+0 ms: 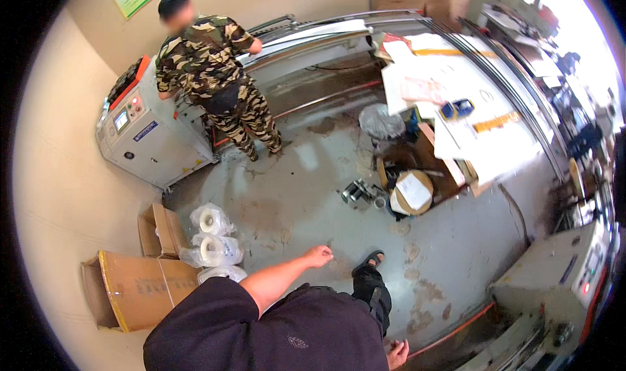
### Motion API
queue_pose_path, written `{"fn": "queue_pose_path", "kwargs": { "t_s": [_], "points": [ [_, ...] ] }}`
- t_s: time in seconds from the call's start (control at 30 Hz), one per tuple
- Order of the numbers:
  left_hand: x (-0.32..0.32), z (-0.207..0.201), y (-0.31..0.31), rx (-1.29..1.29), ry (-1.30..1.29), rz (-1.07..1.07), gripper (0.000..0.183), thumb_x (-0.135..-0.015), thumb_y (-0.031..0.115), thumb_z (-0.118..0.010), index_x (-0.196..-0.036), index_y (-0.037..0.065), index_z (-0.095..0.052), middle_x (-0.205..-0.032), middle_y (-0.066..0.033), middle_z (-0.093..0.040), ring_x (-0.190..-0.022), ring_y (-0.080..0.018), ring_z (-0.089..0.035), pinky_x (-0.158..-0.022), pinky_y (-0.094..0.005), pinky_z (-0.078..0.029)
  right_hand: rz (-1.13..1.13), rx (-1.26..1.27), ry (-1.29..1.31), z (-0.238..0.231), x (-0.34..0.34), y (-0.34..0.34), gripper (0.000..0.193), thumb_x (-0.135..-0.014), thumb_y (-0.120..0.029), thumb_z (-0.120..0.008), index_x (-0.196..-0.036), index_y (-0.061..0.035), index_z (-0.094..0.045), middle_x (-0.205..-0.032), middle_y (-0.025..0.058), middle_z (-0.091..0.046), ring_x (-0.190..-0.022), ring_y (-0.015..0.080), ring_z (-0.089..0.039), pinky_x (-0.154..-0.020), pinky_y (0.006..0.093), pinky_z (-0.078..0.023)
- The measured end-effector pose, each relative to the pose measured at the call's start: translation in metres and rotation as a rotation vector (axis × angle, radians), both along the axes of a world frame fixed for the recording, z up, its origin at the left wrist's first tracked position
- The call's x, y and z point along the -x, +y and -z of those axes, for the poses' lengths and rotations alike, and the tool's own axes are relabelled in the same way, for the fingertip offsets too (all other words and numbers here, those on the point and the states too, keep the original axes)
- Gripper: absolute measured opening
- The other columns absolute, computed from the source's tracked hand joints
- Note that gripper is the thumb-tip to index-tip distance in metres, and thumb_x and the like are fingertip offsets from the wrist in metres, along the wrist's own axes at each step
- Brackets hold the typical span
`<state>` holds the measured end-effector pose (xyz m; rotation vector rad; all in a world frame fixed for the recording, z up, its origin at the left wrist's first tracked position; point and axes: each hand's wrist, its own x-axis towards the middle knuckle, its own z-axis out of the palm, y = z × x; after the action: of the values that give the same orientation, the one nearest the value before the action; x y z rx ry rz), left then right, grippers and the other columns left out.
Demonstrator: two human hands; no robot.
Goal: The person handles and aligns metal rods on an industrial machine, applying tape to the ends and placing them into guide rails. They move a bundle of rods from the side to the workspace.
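My left hand (318, 256) hangs in front of my body above the floor, its fingers curled in with nothing visible in them. At the lower edge, beside my leg, my right hand (398, 355) is partly in view with its fingers apart and nothing in it. Neither hand touches anything. To the left of my left arm lie several plastic-wrapped rolls (216, 250). One foot in a dark sandal (375, 259) is on the grey floor (293, 205).
A person in camouflage clothes (205, 64) stands at a long machine by a grey control cabinet (156, 146). Cardboard boxes (140, 289) line the left wall. On the right are a paper-covered worktable (505, 152), a round container (412, 193) and another control cabinet (554, 267).
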<state>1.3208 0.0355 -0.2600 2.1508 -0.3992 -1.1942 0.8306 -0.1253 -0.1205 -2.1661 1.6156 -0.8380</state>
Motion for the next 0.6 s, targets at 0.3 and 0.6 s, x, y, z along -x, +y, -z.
{"fn": "queue_pose_path", "kwargs": {
  "t_s": [0.3,0.6],
  "points": [
    [-0.189,-0.024,-0.033,0.254,-0.118,-0.617,0.04,-0.1,0.034,-0.073,-0.129,0.006,-0.069,-0.114,-0.0124,-0.078,-0.103,-0.025,-0.074,-0.093,-0.0393,-0.057,-0.65,-0.553,0.003,-0.032,-0.429,-0.256,0.028,-0.104,-0.019,-0.067,-0.115,0.0049,-0.075,-0.093,0.0151,-0.079,-0.084,0.0208,-0.076,-0.08,0.0361,-0.058],
    [-0.383,-0.025,0.074,0.213,-0.085,-1.092,0.034,-0.103,0.023,-0.07,-0.13,0.002,-0.064,-0.106,-0.0073,-0.075,-0.095,-0.0169,-0.072,-0.085,-0.0325,-0.057,-1.054,-0.685,0.015,-0.046,-0.861,-0.294,0.029,-0.102,-0.016,-0.067,-0.123,0.003,-0.075,-0.098,0.0084,-0.078,-0.088,0.014,-0.072,-0.082,0.0302,-0.056]
  ]
}}
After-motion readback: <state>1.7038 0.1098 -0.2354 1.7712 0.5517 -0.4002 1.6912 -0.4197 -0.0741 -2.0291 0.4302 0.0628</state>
